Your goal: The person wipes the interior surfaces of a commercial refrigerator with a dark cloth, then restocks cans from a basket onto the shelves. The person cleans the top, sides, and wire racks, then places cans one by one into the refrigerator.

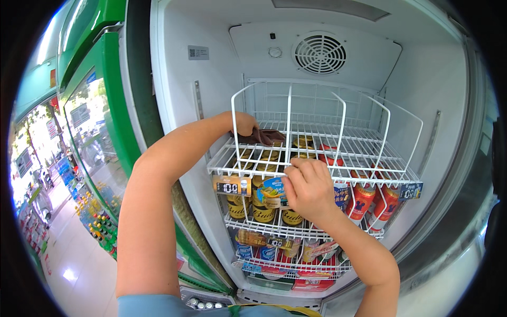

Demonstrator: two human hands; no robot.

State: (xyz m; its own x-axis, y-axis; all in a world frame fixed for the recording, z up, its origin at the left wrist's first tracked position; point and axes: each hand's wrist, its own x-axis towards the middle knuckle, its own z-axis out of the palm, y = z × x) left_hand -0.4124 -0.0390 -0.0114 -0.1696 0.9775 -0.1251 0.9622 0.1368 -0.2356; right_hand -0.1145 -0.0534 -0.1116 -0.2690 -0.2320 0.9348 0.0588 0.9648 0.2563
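My left hand (244, 124) reaches over the left part of the top wire shelf (360, 136) in a white upright cooler. It grips a dark brown cloth (263, 137), which lies bunched on the wires. My right hand (311, 184) is closed on the front rail of that shelf, at the foot of a white wire divider (288, 123). Several dividers rise in loops along the shelf. Gold-topped black and yellow cans (264, 213) and red cans (360, 201) stand on the shelf below, seen partly through the wires.
Price tags (231, 186) hang on the front rail, beside a round blue promotional card (272, 193). More shelves of cans (291, 249) are lower down. A round fan grille (321, 54) is in the cooler's back wall. At left stands a green-framed glass-door cooler (115, 99), with bottles (103, 233) near it.
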